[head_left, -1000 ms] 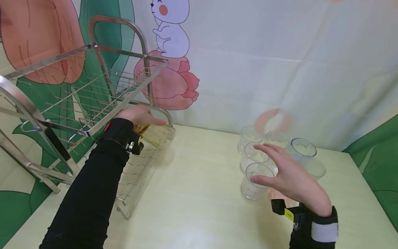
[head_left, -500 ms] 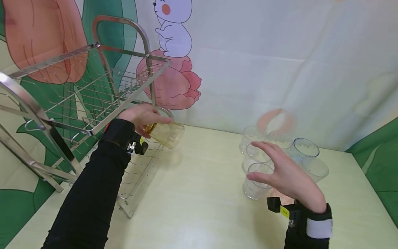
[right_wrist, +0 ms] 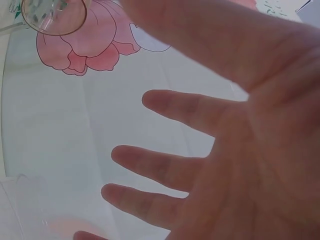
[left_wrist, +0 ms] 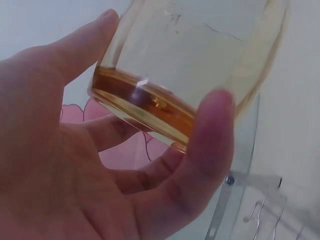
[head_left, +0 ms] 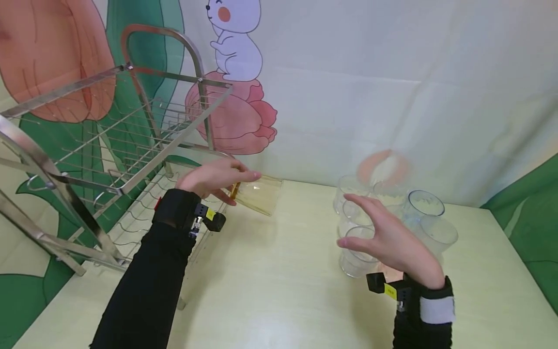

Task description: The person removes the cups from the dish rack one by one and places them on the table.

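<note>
My left hand (head_left: 218, 179) grips an amber-tinted glass (head_left: 260, 195) by its base, thumb on one side and fingers on the other. The glass lies nearly on its side in the air, its mouth pointing right. In the left wrist view its thick amber base (left_wrist: 145, 102) sits between thumb and fingertips. My right hand (head_left: 385, 237) holds nothing; its fingers are spread apart in the right wrist view. It hovers in front of a group of clear glasses, close to the nearest one (head_left: 355, 265), and partly hides them. One glass behind it has a blue rim (head_left: 426, 203).
A two-tier metal dish rack (head_left: 174, 142) stands on the left, its lower wire shelf (head_left: 139, 220) just beside and below my left hand. The pale table (head_left: 270, 281) runs back to a printed curtain (head_left: 322, 106). Green cloth (head_left: 523, 237) hangs at the right.
My left hand has moved right, bringing the amber glass out from beside the rack and over the table. My right hand has shifted slightly left, fingers still spread.
</note>
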`<state>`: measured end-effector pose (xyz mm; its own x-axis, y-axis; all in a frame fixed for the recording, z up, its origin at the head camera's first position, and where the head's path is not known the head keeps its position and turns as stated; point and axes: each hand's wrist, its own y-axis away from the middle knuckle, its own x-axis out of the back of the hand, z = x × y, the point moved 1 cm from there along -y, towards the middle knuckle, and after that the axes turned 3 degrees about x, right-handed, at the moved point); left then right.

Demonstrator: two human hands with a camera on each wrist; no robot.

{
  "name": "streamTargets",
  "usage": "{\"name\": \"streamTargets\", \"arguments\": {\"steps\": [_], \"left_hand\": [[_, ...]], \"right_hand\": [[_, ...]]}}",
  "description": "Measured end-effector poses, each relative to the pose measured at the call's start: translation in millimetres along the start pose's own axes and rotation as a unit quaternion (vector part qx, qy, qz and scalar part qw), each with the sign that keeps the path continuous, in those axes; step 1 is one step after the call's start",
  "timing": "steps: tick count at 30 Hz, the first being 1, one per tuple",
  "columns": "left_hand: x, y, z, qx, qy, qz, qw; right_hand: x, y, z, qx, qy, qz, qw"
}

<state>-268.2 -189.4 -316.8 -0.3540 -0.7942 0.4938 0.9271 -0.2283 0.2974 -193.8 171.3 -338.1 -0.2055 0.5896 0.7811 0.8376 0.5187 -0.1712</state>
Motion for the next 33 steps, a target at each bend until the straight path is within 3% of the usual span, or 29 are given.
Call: {"name": "streamTargets", "arguments": {"steps": [8, 21, 33], "left_hand": [[-18.5, -5.6, -5.9, -0.029, 0.069, -0.029, 0.9967], [-46.8, -7.2, -4.7, -0.094, 0.123, -0.069, 0.9855], [-69.8, -12.2, -11.3, -0.125, 0.193, -0.093, 0.9688]], "right_hand": [[-4.1, -5.5, -1.1, 0.007, -0.007, -0.001, 0.9999], [-17.9, -17.5, -3.1, 0.049, -0.052, 0.022, 0.9972], [-26.4, -23.8, -8.1, 0.039, -0.075, 0.022, 0.9962]]}}
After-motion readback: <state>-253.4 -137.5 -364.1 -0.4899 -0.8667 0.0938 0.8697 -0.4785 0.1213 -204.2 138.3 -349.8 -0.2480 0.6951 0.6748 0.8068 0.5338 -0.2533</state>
